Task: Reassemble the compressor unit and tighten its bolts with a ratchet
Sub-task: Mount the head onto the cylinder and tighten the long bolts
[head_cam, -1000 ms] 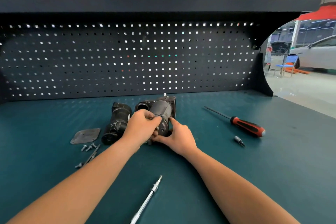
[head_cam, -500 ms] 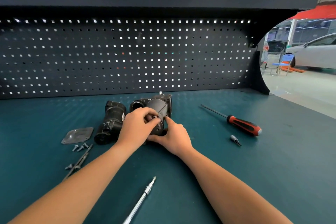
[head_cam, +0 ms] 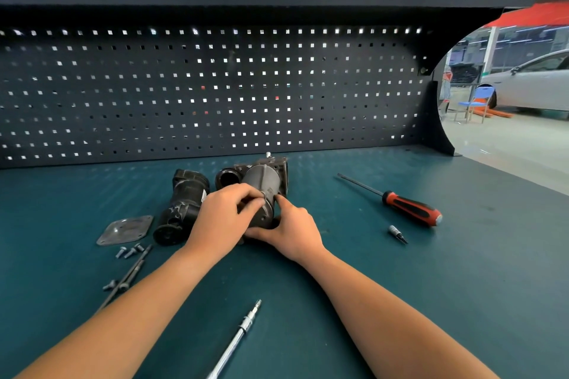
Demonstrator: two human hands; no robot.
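Observation:
The grey compressor unit (head_cam: 264, 181) lies on the teal bench near the pegboard. My left hand (head_cam: 223, 218) grips the near end of its cylinder from the left, fingers pinched on its top edge. My right hand (head_cam: 292, 231) cups the same end from the right and below. A separate black housing part (head_cam: 181, 209) lies just left of the unit. A flat metal cover plate (head_cam: 125, 229) rests further left, with several small bolts (head_cam: 129, 252) beside it. The chrome ratchet extension bar (head_cam: 237, 337) lies between my forearms.
Two long thin bolts (head_cam: 129, 275) and a loose bolt (head_cam: 110, 285) lie at front left. A red-and-black screwdriver (head_cam: 406, 206) and a small bit (head_cam: 397, 233) lie to the right. The dark pegboard (head_cam: 215, 95) closes off the back of the bench.
Both hands stay on the compressor end; my left fingers have shifted slightly on its top edge. The camera has tilted, so everything sits a little lower in view.

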